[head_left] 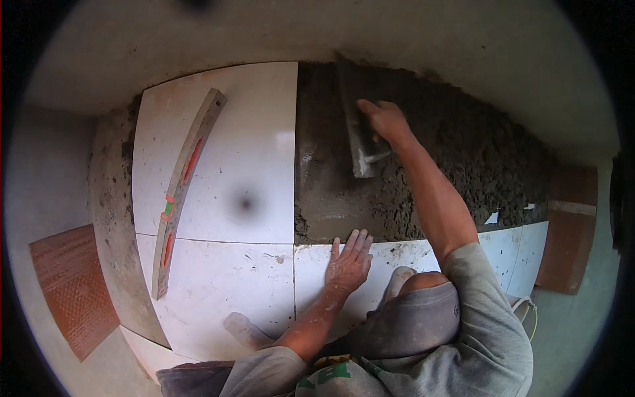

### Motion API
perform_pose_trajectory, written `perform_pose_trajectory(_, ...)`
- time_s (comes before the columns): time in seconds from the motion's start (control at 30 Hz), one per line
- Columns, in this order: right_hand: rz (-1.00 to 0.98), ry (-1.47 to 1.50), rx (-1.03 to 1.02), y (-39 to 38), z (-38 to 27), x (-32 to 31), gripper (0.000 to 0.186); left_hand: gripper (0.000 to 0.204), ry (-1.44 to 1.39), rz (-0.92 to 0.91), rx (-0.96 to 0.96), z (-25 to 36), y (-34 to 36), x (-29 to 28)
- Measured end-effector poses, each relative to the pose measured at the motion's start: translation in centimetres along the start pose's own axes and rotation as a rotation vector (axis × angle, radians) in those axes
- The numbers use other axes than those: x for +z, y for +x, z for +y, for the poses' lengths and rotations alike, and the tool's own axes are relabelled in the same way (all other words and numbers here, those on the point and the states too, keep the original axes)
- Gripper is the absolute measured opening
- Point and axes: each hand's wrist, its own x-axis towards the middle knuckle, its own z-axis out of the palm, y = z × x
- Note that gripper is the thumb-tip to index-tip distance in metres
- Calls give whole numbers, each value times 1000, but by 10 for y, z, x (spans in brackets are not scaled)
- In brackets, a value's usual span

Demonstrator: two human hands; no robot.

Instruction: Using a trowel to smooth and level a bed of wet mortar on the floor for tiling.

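My right hand [383, 119] grips a long metal trowel [358, 155], slightly blurred, on the dark wet mortar bed [463, 159]. Its blade runs from the back edge toward me, over a smoother patch of mortar. My left hand [348, 261] lies with fingers spread on a white tile [403, 258], its fingertips at the mortar's near edge. Left of the mortar is a large white tile [258, 119]. On it, and reaching onto the tile nearer me, rests a long spirit level [178, 192] with red parts and a green vial.
A plain wall [317, 33] runs along the back. Reddish-brown boards or tiles stand at the left [73, 298] and right [565, 251]. My knee and socked feet are on the near tiles. A thin cable [529, 311] shows at the lower right.
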Motion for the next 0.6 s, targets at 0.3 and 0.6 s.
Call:
perform_pose_trajectory(0.3, 62, -316, -228, 47, 47, 26, 48, 49, -46, -22, 9, 2, 3, 5)
perform_pose_trajectory(0.6, -36, -582, -522, 44, 11, 57, 23, 47, -39, 25, 20, -1, -1, 4)
